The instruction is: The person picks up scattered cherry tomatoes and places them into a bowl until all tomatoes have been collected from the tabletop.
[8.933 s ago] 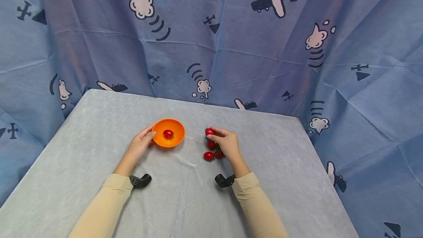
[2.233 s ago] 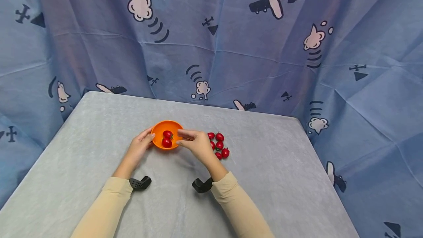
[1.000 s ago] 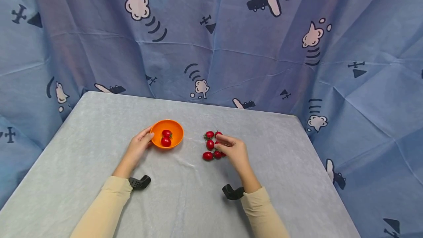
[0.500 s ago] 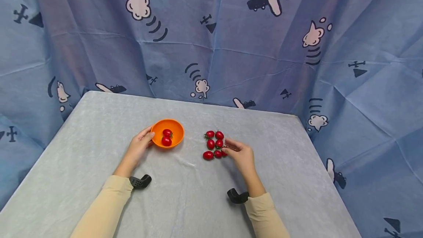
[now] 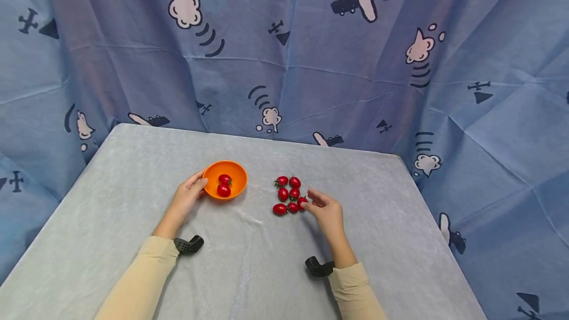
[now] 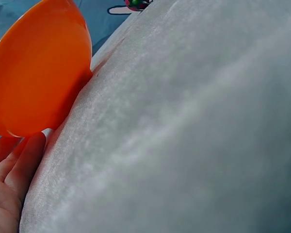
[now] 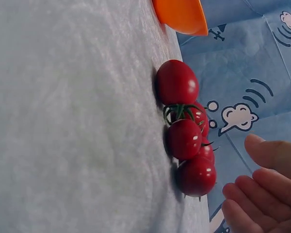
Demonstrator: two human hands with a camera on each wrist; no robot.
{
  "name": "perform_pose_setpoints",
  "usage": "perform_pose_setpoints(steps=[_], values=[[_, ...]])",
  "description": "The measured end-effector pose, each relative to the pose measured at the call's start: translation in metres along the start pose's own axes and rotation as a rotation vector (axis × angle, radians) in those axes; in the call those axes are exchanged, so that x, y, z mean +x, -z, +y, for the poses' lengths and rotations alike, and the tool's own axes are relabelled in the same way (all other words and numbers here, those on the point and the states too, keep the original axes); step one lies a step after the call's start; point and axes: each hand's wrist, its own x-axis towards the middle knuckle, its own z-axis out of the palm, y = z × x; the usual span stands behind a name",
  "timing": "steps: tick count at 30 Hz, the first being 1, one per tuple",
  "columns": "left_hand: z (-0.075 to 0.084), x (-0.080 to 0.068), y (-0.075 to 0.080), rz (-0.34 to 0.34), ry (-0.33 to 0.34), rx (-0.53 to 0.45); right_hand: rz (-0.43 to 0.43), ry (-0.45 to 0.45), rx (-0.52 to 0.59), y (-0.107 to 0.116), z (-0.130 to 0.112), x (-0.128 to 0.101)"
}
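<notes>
An orange bowl [image 5: 241,183] stands on the table with two cherry tomatoes [image 5: 224,190] inside. My left hand [image 5: 187,197] holds the bowl's left side, thumb at the rim and the other fingers against the outside. In the left wrist view, fingers [image 6: 24,167] touch the bowl's lower wall. To the right lies a group of several loose cherry tomatoes [image 5: 283,194], some with green stems. My right hand [image 5: 328,215] hovers at the group's right edge, thumb and fingers apart with nothing between them. The right wrist view shows a gap between fingertips and the nearest tomato [image 7: 196,175].
A pale cloth covers the table [image 5: 249,270]. Behind it hangs a blue curtain [image 5: 249,28] printed with planes and clouds. Black wrist devices [image 5: 189,244] sit on both forearms, near beige sleeves.
A second tomato joined the first in the bowl between the oldest frame and the following one. My right hand then moved from the bowl rightward to the group's edge. The left hand stays put.
</notes>
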Motion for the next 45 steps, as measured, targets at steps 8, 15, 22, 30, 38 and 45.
perform_pose_setpoints(steps=[8,15,22,30,38,45], values=[[0.0,0.001,0.001,-0.011,0.016,0.01,0.016,-0.038,-0.028,-0.001,0.009,0.002],[0.0,0.0,0.001,-0.012,0.005,0.016,0.019,-0.067,-0.06,-0.004,0.014,0.004],[0.0,-0.001,0.002,-0.014,-0.005,0.015,0.021,-0.075,-0.083,-0.006,0.018,0.004],[-0.001,0.0,0.001,-0.014,-0.007,0.004,0.024,-0.067,-0.083,-0.009,0.021,0.006],[0.0,-0.001,0.002,-0.007,-0.013,0.012,0.029,-0.052,-0.112,-0.012,0.021,0.007],[-0.003,0.0,0.002,-0.005,-0.014,0.017,0.036,-0.056,-0.126,-0.014,0.021,0.007]])
